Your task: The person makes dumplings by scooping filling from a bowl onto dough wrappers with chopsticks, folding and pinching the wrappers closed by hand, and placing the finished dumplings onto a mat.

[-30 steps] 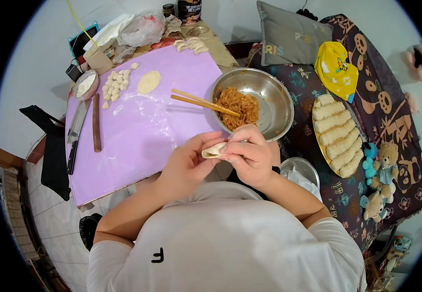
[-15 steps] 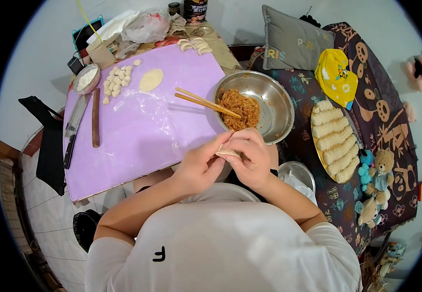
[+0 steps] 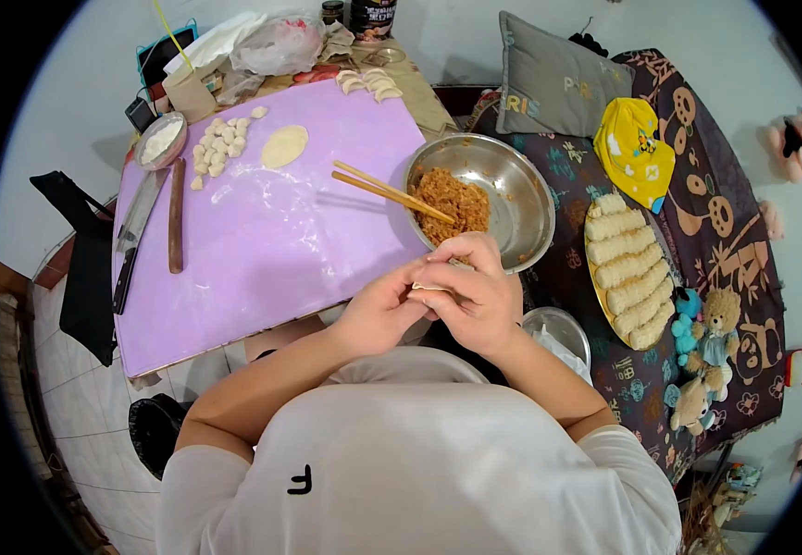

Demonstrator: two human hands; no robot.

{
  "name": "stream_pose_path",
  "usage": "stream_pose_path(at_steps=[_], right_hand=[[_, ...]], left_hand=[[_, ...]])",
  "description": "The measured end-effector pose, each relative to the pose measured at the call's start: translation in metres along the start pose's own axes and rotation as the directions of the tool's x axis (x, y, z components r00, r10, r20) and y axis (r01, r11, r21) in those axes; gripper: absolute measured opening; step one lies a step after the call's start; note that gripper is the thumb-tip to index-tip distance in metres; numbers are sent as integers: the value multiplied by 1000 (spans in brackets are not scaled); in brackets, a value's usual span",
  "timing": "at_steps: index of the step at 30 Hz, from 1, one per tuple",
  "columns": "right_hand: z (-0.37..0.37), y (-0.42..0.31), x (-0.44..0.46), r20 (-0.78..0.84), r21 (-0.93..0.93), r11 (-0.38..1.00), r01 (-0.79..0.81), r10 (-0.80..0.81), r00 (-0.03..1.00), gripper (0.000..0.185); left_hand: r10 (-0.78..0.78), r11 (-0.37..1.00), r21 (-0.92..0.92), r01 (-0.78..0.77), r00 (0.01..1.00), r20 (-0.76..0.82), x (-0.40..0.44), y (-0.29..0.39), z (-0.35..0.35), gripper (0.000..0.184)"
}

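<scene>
A folded dumpling [image 3: 431,288], mostly hidden by fingers, is pinched between my left hand [image 3: 384,310] and my right hand [image 3: 472,294]. Both hands are closed on its edges, in front of my chest. Just beyond them stands a steel bowl [image 3: 523,208] of reddish-brown minced filling [image 3: 454,199]. A pair of chopsticks [image 3: 387,188] leans in the filling, its ends over the purple mat [image 3: 234,305]. On the mat lie one flat round wrapper [image 3: 285,146] and a cluster of small dough pieces [image 3: 217,146]. Several finished dumplings [image 3: 370,84] sit at the mat's far corner.
At the mat's left are a knife [image 3: 139,236], a rolling pin [image 3: 177,217] and a bowl of flour [image 3: 162,141]. To the right, a plate of long pale rolls [image 3: 629,271] rests on a patterned cloth beside stuffed toys [image 3: 708,342], a yellow cap [image 3: 635,153] and a grey cushion [image 3: 558,79].
My right fingers have shifted over the dumpling, covering more of it. Both hands stay together at nearly the same spot, and the view has moved slightly.
</scene>
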State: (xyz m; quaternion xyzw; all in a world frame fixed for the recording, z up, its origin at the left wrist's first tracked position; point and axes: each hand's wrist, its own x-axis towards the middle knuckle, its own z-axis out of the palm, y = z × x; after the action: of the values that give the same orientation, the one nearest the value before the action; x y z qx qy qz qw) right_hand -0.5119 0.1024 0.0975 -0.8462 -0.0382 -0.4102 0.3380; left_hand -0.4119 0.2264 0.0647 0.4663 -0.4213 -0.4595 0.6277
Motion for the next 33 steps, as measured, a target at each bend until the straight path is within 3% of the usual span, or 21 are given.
stream_pose_path(at_steps=[5, 10, 14, 16, 20, 25, 28, 31, 33], right_hand=[[-8, 6, 9, 147, -48, 994, 95, -88, 985, 10], [-4, 11, 13, 175, -6, 989, 147, -144, 974, 10], [-2, 18, 14, 184, -8, 978, 206, -201, 962, 13], [2, 8, 15, 79, -27, 996, 87, -84, 993, 13], [1, 10, 8, 29, -14, 998, 57, -56, 998, 14], [-1, 19, 4, 44, -2, 982, 188, -188, 981, 13], [-1, 15, 4, 37, -18, 984, 177, -177, 984, 10], [-1, 11, 2, -11, -18, 994, 110, -110, 994, 10], [1, 13, -2, -42, -18, 994, 107, -107, 993, 10]], left_hand=[[-75, 996, -40, 74, 997, -12, 2, 5, 0, 28], [-99, 992, 74, 102, 994, -39, -1, 4, -4, 24], [-132, 991, 18, 134, 988, -80, -2, 13, -1, 24], [-167, 985, 20, 169, 982, -94, -2, 20, -1, 26], [-110, 992, -76, 103, 989, -102, -5, 13, -3, 35], [-74, 979, -194, 67, 997, -29, -5, 7, -5, 48], [74, 920, -388, -56, 997, 31, -6, 1, -5, 48], [160, 772, -630, -83, 985, 65, -4, -1, -4, 49], [116, 766, -641, -57, 992, 51, -4, -4, -3, 49]])
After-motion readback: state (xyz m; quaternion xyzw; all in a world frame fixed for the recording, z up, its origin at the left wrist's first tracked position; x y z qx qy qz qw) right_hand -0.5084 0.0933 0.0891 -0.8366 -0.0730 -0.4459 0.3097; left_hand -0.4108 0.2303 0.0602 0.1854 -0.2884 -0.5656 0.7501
